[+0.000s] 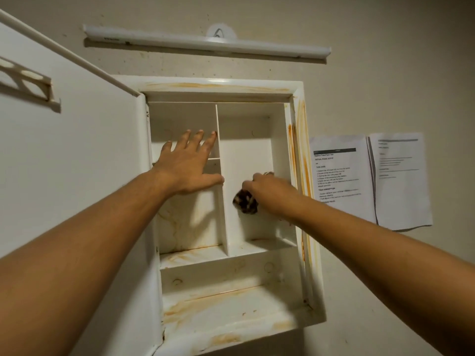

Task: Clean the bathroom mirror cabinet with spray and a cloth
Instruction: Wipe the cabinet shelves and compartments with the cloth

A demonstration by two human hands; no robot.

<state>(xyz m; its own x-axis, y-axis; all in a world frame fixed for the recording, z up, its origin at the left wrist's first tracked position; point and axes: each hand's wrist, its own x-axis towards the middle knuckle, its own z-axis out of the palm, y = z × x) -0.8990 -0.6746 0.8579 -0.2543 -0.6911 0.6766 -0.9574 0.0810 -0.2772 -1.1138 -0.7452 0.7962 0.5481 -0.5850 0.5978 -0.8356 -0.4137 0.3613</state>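
1 cabinet (299,160), 1 cloth (245,202), 2 hands: left hand (189,167), right hand (270,192).

A plain beige wall (372,73) fills the view, its paint matte and flecked with small dark specks and faint smudges. High on it a long white light bar (205,41) is mounted roughly level, dropping slightly toward the right, and it throws a soft shadow on the wall just beneath. Behind the bar's middle sits a small round clear hook pad (221,32) stuck to the paint. On the right, two printed sheets (341,181) hang side by side, their inner edges meeting; they carry black headings and lines of text too small to read. The lighting is warm and dim.
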